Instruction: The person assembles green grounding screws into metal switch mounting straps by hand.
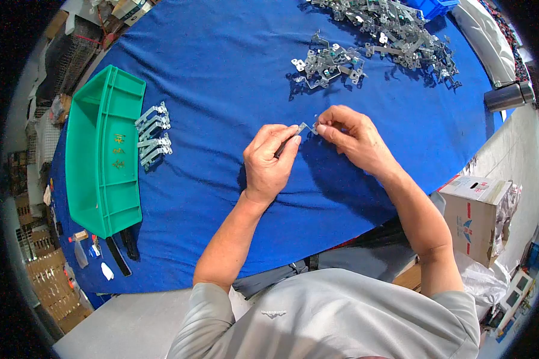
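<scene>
Near the middle of the blue cloth, a small metal bracket spans the gap between my two hands. My left hand pinches its left end, and a dark, thin item shows between the fingers. The thumb and index finger of my right hand close on the bracket's right end. Several similar metal brackets lie in a row to the left, beside the green bin. A small heap of metal parts lies beyond my hands.
A larger pile of metal parts covers the back right, near a blue container. A metal cylinder is at the right edge. A cardboard box stands at lower right. Small items lie below the green bin.
</scene>
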The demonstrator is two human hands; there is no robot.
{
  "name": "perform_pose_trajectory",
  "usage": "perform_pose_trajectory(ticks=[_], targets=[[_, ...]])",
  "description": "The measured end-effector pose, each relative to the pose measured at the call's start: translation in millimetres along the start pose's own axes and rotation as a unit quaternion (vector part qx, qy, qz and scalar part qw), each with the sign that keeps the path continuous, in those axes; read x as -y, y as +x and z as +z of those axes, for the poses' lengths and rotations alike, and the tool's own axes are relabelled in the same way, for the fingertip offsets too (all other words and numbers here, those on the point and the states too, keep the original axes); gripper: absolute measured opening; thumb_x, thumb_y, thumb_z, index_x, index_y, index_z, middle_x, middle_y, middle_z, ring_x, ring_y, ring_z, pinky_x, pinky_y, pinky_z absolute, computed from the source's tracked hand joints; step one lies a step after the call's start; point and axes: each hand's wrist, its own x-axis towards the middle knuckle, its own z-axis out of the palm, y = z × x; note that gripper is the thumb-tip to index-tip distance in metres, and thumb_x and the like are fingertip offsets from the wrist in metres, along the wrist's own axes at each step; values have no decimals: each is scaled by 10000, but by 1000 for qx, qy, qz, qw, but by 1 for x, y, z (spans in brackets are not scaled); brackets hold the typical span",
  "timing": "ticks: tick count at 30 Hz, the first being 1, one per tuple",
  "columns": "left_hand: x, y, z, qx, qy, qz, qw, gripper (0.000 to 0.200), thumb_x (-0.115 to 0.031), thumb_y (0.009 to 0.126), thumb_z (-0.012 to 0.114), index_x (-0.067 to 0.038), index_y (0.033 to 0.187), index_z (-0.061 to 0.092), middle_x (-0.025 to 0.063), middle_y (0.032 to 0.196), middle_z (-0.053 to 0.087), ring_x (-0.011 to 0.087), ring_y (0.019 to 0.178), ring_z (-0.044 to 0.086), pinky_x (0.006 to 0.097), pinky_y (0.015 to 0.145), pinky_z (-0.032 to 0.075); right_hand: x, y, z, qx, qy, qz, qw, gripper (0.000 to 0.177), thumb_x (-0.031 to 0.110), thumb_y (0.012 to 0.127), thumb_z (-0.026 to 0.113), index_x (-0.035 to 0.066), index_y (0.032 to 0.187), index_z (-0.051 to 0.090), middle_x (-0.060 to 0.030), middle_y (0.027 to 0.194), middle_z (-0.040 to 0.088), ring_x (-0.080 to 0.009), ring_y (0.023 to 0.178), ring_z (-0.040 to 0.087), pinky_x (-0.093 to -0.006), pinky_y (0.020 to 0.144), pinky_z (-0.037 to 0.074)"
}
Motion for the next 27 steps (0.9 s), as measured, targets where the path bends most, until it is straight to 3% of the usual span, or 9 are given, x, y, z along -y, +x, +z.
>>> perform_pose_trajectory(ticks=[1, 2, 4, 8, 17, 20, 23, 27], targets=[[0, 0, 0, -2, 3, 9, 1000, 140, 7, 855, 748, 7, 994, 754, 104, 911, 710, 136, 678, 663, 269, 578, 511, 1, 0, 1, -31, -43, -37, 998, 198, 182, 1006, 634, -9, 1059, 640, -28, 857, 654, -85, 717, 586, -266, 625, 496], [0, 1, 1, -5, 7, 18, 1000, 136, 6, 859, 744, 8, 994, 754, 108, 907, 714, 136, 678, 666, 267, 575, 510, 3, 0, 2, -44, 0, -14, 999, 201, 189, 1008, 630, -8, 1047, 642, -24, 850, 650, -84, 712, 581, -267, 624, 494], [5, -3, 1, 0, -9, -46, 999, 137, -13, 905, 716, 6, 1036, 755, 76, 907, 724, 90, 684, 633, 240, 590, 497, 9, 0, 2, -71, 87, 33, 993, 209, 202, 1012, 622, -5, 1024, 646, -16, 835, 641, -80, 703, 571, -269, 624, 488], [9, -5, 1, -26, -133, -190, 972, 156, -49, 965, 674, 9, 1091, 745, 59, 922, 744, 61, 654, 610, 223, 585, 502, 13, -3, 2, -15, 111, 47, 993, 200, 194, 1016, 608, -1, 1006, 650, -9, 804, 634, -76, 700, 563, -268, 618, 479], [10, -6, 0, -2, -90, -153, 984, 171, -49, 972, 665, 12, 1116, 734, 67, 944, 744, 53, 670, 608, 210, 582, 497, 16, -5, 5, 16, 58, 43, 997, 202, 172, 1006, 608, -26, 993, 649, -26, 744, 621, -66, 670, 535, -275, 588, 450], [8, -5, 0, -8, -88, -144, 986, 160, -38, 967, 666, 13, 1102, 736, 65, 938, 737, 53, 670, 605, 210, 580, 492, 16, -6, 0, 50, 46, 65, 996, 187, 184, 1017, 623, 5, 1054, 661, -5, 835, 652, -57, 738, 565, -237, 647, 473], [4, -4, 0, -8, -81, -138, 987, 153, -30, 965, 665, 14, 1094, 737, 59, 929, 731, 53, 671, 601, 208, 579, 487, 15, -6, 3, 15, 33, 25, 999, 194, 170, 984, 633, -22, 989, 657, -35, 715, 596, -75, 647, 507, -292, 572, 433], [5, -4, 2, -26, -74, -121, 989, 136, -8, 922, 698, 26, 1047, 738, 75, 845, 706, 85, 629, 618, 241, 549, 488, 17, -6, 4, 8, 31, 27, 999, 190, 172, 977, 642, -17, 992, 659, -46, 709, 593, -82, 646, 515, -301, 573, 438]])
